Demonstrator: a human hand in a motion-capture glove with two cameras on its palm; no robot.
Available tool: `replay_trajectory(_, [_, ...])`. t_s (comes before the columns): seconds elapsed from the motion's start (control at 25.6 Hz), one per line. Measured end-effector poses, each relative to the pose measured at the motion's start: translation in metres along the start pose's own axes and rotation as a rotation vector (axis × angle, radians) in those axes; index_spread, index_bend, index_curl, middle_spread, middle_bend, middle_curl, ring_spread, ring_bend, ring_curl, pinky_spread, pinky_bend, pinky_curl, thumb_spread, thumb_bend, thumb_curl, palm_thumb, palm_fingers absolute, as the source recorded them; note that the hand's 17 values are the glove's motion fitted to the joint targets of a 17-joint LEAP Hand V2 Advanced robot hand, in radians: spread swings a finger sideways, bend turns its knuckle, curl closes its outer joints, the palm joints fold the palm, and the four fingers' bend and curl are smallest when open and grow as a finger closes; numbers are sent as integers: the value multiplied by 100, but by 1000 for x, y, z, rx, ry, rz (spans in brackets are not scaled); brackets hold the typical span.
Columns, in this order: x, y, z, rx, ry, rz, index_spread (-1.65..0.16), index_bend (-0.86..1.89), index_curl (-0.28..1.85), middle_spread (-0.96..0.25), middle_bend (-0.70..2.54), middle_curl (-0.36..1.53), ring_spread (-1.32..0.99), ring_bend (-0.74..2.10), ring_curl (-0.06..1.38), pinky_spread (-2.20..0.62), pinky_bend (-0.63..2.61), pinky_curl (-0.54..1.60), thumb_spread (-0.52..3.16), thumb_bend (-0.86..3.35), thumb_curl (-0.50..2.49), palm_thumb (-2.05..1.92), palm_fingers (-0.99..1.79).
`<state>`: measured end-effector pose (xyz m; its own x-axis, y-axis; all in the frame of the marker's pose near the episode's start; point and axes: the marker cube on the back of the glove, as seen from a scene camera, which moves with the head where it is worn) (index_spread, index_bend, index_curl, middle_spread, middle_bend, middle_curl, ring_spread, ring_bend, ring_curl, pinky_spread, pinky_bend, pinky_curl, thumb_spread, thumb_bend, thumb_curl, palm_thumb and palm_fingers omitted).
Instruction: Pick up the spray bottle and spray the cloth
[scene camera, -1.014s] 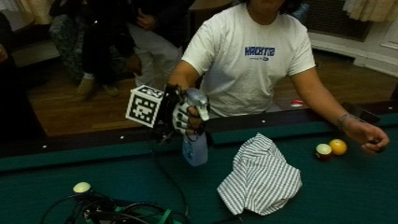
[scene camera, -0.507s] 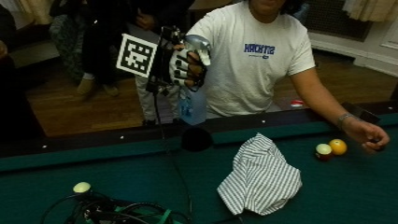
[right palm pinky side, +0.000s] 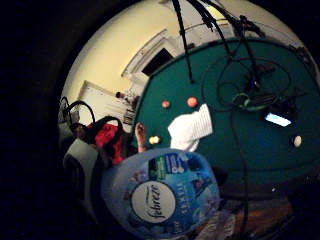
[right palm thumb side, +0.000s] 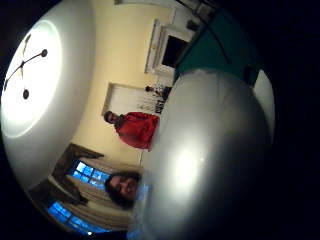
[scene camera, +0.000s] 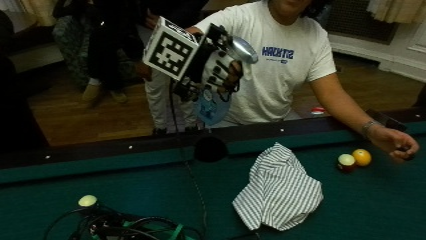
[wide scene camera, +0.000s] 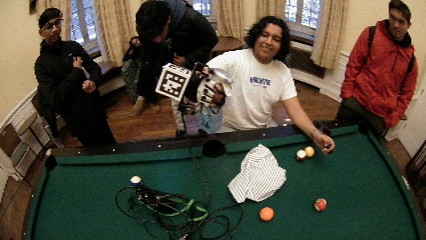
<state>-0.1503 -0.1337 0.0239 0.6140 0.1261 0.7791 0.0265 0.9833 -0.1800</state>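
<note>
- Fingers of the gloved right hand (scene camera: 214, 67) are curled round the spray bottle (scene camera: 214, 102), holding it up in the air in the upper middle of the outside view, in front of the person's chest and well above the table rail.
- Bottle hangs downward from the hand: its silver rounded top (scene camera: 241, 49) shows above the glove, its pale blue body below it.
- Little-finger-side palm view has the bottle's label close to the palm; a white oval on it reads "febreze" (right palm pinky side: 153, 201) in script. Smaller print on the blue label is too fine to read.
- Thumb-side palm view is largely filled by the bottle's shiny silver surface (right palm thumb side: 210, 160).
- White T-shirt (scene camera: 286, 80) carries dark blue lettering on the chest, too blurred to read surely.
- Raised arm is bent at the elbow, the back of the glove turned toward the outside camera.
- Striped cloth (scene camera: 279, 190), white with dark lines, lies bunched on the green pool table (scene camera: 133, 185), in the lower right of the outside view, well apart from the bottle and below it.
- Bare left hand (scene camera: 397, 145) rests at the table's right edge, near a yellow ball (scene camera: 361, 157) and a white-and-dark ball (scene camera: 346, 162) that lie just beside each other.
- Tangle of cables (scene camera: 126, 227) and a pale ball (scene camera: 87, 200) sit at lower left; a corner-side pocket (scene camera: 210, 148) shows dark on the rail.
</note>
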Motion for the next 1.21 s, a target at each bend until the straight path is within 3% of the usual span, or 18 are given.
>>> replay_trajectory(0.62, [72,9,166,-691,566,349,-25,41,58,-21,70,57,-20,81,49,-30,50,42,36,-3,77,94,139])
replay_trajectory(0.82, [109,6,206,-783,751,426,-25,40,58,-21,70,57,-20,81,49,-30,50,42,36,-3,78,93,139])
replay_trajectory(1.21, [157,21,246,-890,874,602,-25,39,59,-21,70,57,-20,81,49,-30,50,42,37,-3,80,93,139])
